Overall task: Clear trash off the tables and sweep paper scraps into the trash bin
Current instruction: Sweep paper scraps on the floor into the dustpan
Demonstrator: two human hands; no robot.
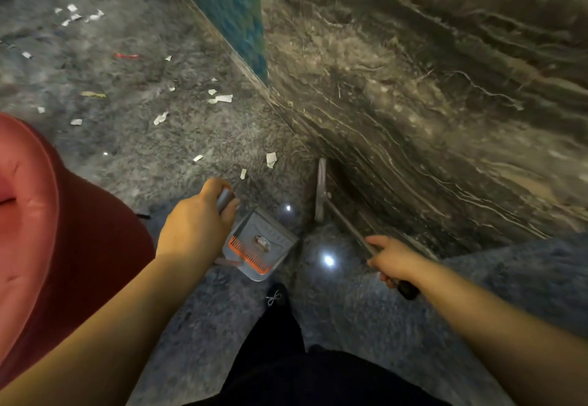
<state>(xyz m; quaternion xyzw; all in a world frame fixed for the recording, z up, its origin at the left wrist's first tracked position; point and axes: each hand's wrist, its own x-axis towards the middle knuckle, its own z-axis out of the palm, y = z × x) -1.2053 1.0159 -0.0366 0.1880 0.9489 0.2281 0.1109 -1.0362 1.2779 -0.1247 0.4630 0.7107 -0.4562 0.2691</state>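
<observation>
- Head view, nearest first: your own dark trouser leg and shoe (pixel 276 297) sit at the bottom centre, on the speckled grey floor (pixel 178 138).
- Your left hand (pixel 199 224) has its fingers curled round the grey handle of the dustpan (pixel 259 246), whose pan hangs just below that hand with an orange comb edge and one small piece of trash already in it.
- Your right hand (pixel 393 259) grips the broom (pixel 343 224) near its dark top end, index finger lying out along the shaft.
- The broom's long axis runs from that hand up and to the left; its head rests on the floor against the foot of the marbled wall (pixel 445 87).
- A red upholstered chair (pixel 47 214) fills the left edge beside your left arm.
- The paper scraps (pixel 222 99) lie ahead and to the left of both tools, the closest ones just beyond the dustpan hand, the rest scattered well away toward the top left.
- The move turns on this: the scraps are left of the broom head, so I judge you must swing the head away from the wall and draw them back toward the pan.
- No trash bin is in view.
</observation>
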